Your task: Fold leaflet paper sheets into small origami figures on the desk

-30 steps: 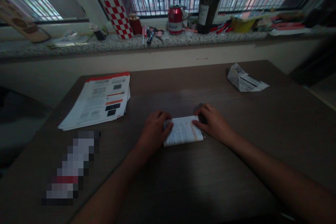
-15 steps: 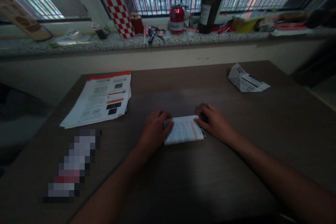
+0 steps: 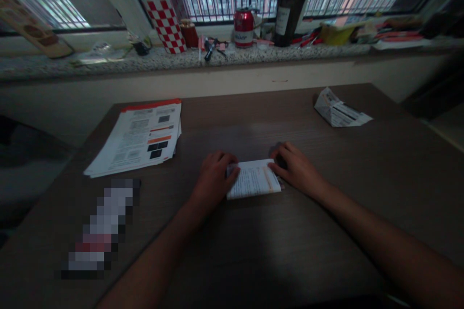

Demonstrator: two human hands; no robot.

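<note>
Folded paper (image 3: 252,184) lies lengthwise, parallel w/ the counter's (image 3: 369,169) far edge, btwn both grips: L hand (image 3: 216,175) clamped on its left end, R hand (image 3: 294,166) pinching its far-right corner.

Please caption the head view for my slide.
Left hand and right hand touch a folded paper on a brown table.

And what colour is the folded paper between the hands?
The folded paper is white with dark print; head view.
</note>
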